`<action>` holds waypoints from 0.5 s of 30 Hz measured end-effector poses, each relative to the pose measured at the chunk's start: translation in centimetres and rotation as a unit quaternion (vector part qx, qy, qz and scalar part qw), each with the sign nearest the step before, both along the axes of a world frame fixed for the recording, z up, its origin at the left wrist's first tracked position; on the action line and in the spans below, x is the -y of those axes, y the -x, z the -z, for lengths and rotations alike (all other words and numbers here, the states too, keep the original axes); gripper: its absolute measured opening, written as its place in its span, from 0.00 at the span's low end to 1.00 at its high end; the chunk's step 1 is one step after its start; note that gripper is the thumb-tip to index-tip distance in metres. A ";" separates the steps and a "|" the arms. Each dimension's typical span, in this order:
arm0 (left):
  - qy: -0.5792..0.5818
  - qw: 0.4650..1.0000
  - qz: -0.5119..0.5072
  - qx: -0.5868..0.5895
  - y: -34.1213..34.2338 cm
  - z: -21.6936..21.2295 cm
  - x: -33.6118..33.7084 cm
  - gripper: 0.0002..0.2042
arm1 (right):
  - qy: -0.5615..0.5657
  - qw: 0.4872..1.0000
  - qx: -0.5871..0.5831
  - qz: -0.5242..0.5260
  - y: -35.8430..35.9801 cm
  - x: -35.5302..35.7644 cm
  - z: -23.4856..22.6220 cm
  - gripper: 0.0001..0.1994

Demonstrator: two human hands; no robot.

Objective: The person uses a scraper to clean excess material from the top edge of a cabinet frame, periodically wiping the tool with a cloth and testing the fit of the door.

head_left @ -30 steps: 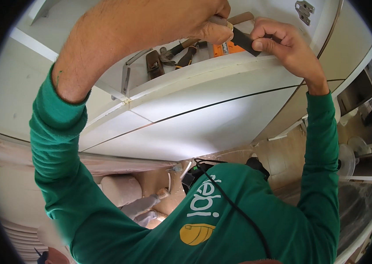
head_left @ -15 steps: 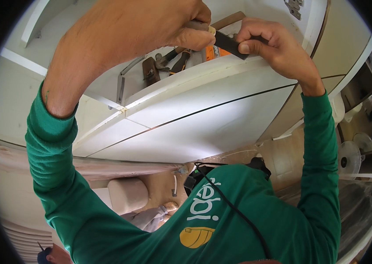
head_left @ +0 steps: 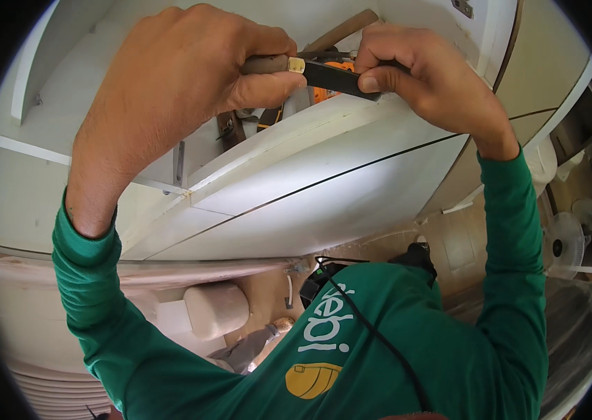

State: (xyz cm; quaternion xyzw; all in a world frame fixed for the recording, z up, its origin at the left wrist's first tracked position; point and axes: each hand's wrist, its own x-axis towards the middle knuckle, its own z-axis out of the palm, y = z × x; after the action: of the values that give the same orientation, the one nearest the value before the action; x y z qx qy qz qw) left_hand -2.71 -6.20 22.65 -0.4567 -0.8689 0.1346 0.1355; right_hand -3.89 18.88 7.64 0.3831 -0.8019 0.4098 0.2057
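My left hand (head_left: 191, 73) is closed round the brownish handle of a chisel (head_left: 338, 79), thumb near its brass-coloured collar. The chisel lies nearly level, its flat dark blade pointing right. Near the blade's far end, my right hand (head_left: 418, 73) pinches it between thumb and bent fingers. Both hands are above the front edge of a white cabinet (head_left: 296, 143). Below and behind them, inside the cabinet, are an orange tool (head_left: 323, 94), partly covered by the blade, and a dark brown block-like tool (head_left: 230, 129). A long brown handle (head_left: 341, 29) slants behind the chisel.
White cabinet panels and an upright divider (head_left: 30, 80) stand at the left. A metal hinge (head_left: 463, 8) shows at upper right. On the floor side are a beige padded stool (head_left: 217, 310), a white fan (head_left: 564, 239) and part of another person's leg (head_left: 250, 346).
Both hands have shifted left with the chisel, the left one further, so more of the blade shows. The chisel is nearer level. My left hand now hides the hammer in the cabinet.
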 end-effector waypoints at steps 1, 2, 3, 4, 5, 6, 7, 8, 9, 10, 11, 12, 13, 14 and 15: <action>0.007 1.000 0.015 -0.014 0.1 0.1 0.1 0.23 | -0.004 1.000 -0.007 0.002 0.1 0.0 -0.1 0.08; 0.014 0.999 0.031 -0.029 0.3 0.1 0.2 0.23 | -0.008 1.000 -0.015 0.004 0.1 0.0 -0.2 0.08; 0.009 1.000 0.017 -0.016 0.5 0.2 0.5 0.22 | -0.012 1.000 -0.022 0.006 0.2 -0.1 -0.3 0.08; 0.004 1.000 0.002 -0.004 0.7 0.3 0.8 0.22 | -0.011 1.000 -0.022 0.005 0.2 0.0 -0.3 0.08; -0.001 1.000 -0.012 0.008 0.8 0.4 0.9 0.21 | -0.009 1.000 -0.021 0.004 0.2 0.0 -0.3 0.08; -0.010 1.000 -0.001 0.008 1.1 0.9 0.9 0.21 | -0.008 1.000 -0.020 0.006 0.2 -0.1 -0.3 0.08; -0.019 1.000 0.011 0.008 1.4 1.6 1.0 0.20 | -0.016 1.000 -0.018 0.009 0.1 -0.3 -0.3 0.08; -0.028 0.999 0.022 0.008 1.6 2.2 1.0 0.20 | -0.024 0.999 -0.016 0.012 0.0 -0.8 -0.4 0.08; -0.032 0.999 0.028 -0.001 1.8 2.6 1.2 0.19 | -0.033 0.999 -0.016 0.016 0.0 -1.2 -0.5 0.08; -0.036 0.999 0.035 -0.010 1.8 3.0 1.4 0.19 | -0.022 1.000 -0.014 0.001 0.2 -1.2 -0.4 0.08; -0.039 0.998 0.040 -0.019 1.9 3.2 1.5 0.19 | -0.012 1.000 -0.012 -0.014 0.3 -1.0 -0.3 0.08; -0.040 0.999 0.025 0.016 1.9 2.8 1.3 0.19 | -0.003 0.999 -0.006 -0.032 0.4 -0.9 -0.2 0.08; -0.037 0.998 0.009 0.052 1.8 1.8 0.9 0.19 | 0.001 0.999 0.000 -0.034 0.3 -0.9 -0.1 0.08; -0.034 0.995 -0.009 0.088 1.6 0.9 0.5 0.19 | 0.006 0.999 0.007 -0.037 0.4 -0.8 -0.1 0.08; -0.014 0.996 -0.007 0.083 1.6 -0.2 -0.2 0.19 | 0.013 0.999 0.009 -0.034 0.5 -1.0 -0.2 0.08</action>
State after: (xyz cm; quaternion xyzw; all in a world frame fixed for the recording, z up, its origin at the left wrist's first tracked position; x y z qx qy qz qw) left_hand -4.31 -6.02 22.84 -0.4583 -0.8821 0.0853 0.0679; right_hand -4.37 19.90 7.81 0.4032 -0.7848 0.4308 0.1894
